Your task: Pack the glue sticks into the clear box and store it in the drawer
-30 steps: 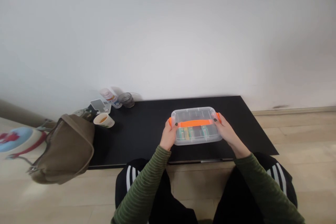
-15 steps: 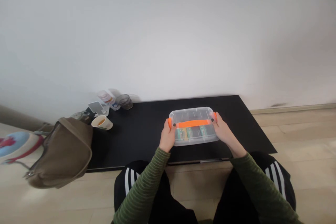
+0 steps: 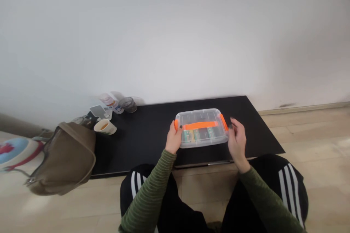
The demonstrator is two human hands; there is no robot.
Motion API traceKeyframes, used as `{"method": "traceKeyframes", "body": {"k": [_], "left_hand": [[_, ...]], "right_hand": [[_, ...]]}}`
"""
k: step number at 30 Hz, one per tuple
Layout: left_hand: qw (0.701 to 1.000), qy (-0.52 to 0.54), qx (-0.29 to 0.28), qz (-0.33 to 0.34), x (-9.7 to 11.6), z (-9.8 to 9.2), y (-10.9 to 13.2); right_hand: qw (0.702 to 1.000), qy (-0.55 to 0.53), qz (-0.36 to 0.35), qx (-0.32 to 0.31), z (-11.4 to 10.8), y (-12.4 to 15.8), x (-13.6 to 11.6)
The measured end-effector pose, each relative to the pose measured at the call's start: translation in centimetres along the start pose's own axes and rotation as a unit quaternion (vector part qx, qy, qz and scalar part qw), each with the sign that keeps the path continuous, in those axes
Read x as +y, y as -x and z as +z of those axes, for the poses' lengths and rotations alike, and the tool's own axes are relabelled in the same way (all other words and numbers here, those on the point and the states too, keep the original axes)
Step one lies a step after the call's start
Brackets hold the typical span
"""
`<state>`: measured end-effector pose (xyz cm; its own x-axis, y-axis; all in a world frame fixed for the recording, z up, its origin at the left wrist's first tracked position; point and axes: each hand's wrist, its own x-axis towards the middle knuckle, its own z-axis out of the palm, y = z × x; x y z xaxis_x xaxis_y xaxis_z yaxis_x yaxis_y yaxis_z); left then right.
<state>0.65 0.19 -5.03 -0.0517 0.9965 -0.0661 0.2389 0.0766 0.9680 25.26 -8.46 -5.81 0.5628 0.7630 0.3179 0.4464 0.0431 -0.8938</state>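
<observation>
A clear plastic storage box (image 3: pixel 201 143) with orange side latches and an orange carrying handle (image 3: pixel 199 125) rests on the black table. Through its lid show several green-and-yellow small packs in the near half. My left hand (image 3: pixel 174 138) grips the box's left end, its thumb on the lid rim beside the left latch (image 3: pixel 176 124). Just off the right end is my right hand (image 3: pixel 237 141), thumb and forefinger apart and the other fingers loosely curled. It holds nothing, and the right latch (image 3: pixel 223 122) beside it is exposed.
On the left of the black table (image 3: pixel 142 142) stand a paper cup (image 3: pixel 106 127) of orange-brown drink, a dark glass (image 3: pixel 128 105), a white spray can (image 3: pixel 111 102) and a small mirror-like stand (image 3: pixel 100 112). A brown bag (image 3: pixel 68 156) sits at the table's left end. A wall rises behind.
My right hand has come off the box's right latch and moved slightly right, its fingers parting. My left hand stays on the left end. The view has shifted a little.
</observation>
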Motion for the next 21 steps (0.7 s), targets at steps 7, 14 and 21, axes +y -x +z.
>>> {"method": "traceKeyframes", "body": {"k": [7,14,21], "left_hand": [[0.996,0.082,0.034,-0.031,-0.6,0.6,-0.1],[0.973,0.216,0.013,-0.084,-0.8,1.2,0.2],[0.973,0.218,0.010,-0.078,-0.6,1.2,0.2]], "right_hand": [[0.959,-0.019,0.103,-0.263,-1.0,15.0,8.2],[0.831,-0.058,0.516,-0.198,2.1,14.7,15.8],[0.796,-0.195,0.557,-0.136,3.3,11.9,19.4]]}}
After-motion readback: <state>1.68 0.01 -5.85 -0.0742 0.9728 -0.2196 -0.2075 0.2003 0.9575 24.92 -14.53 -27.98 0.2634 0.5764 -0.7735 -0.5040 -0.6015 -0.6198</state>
